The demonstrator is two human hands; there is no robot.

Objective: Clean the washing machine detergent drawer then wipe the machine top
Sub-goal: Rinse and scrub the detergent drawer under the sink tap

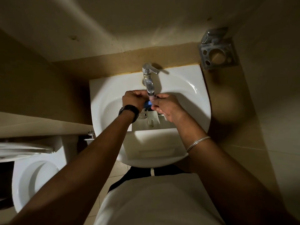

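Observation:
A white detergent drawer (151, 135) lies lengthwise in the white sink (186, 88), its front end over the near rim. Both hands meet under the chrome tap (149, 82) above the drawer's far end. Between them shows a small blue part (148, 103). My left hand (135, 99), with a dark watch on the wrist, is curled round it from the left. From the right, the fingertips of my right hand (165, 105) pinch the same part just below the spout. Whether water runs I cannot tell.
A toilet (32, 174) with its lid raised stands at the lower left, close beside the sink. A metal toothbrush holder (217, 54) is fixed to the wall at the upper right. Beige walls close in on both sides; tiled floor shows below the sink.

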